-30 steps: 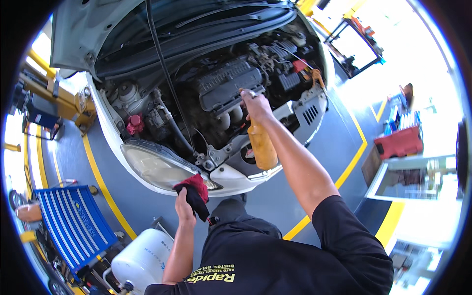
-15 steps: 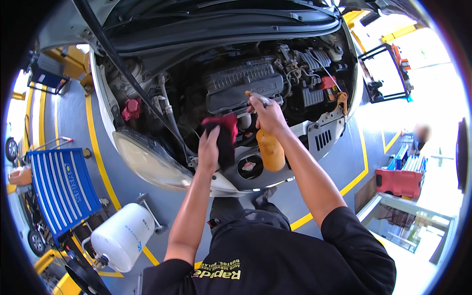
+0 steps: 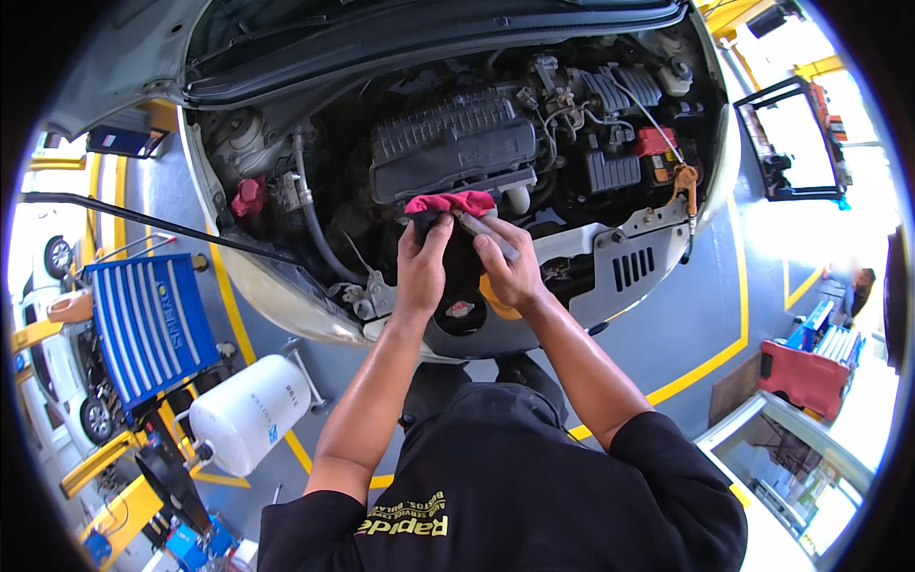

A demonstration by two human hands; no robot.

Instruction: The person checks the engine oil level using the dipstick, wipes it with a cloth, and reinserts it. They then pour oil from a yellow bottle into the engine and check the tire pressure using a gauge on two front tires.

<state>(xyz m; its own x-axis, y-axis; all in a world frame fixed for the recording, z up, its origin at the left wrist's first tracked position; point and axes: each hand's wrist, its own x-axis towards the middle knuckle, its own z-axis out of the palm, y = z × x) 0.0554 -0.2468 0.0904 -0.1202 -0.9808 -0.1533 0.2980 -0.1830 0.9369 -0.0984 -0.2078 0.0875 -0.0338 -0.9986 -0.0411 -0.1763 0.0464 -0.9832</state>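
Over the front of an open car engine bay, my two hands are close together. My left hand [image 3: 422, 265] is closed on a red cloth [image 3: 450, 202], which has a dark part beside the fingers. My right hand [image 3: 516, 274] is wrapped round the grey head of a spray bottle [image 3: 494, 299]. Most of its orange body is hidden below that hand. The bottle's head points up toward the cloth, close to it; whether they touch I cannot tell. Just beyond the cloth is the black ribbed engine cover [image 3: 453, 148].
An orange-handled tool [image 3: 685, 181] rests on the front right of the bay, near the battery [image 3: 660, 170]. A black rod [image 3: 143, 226] reaches out on the left. A blue tool cart [image 3: 152, 324] and a white tank [image 3: 250, 415] stand left; a red case [image 3: 805, 377] stands right.
My hands have come together, with the bottle lowered and its body now mostly covered. The cloth has moved up between them. The rod lies lower on the left as the view has shifted.
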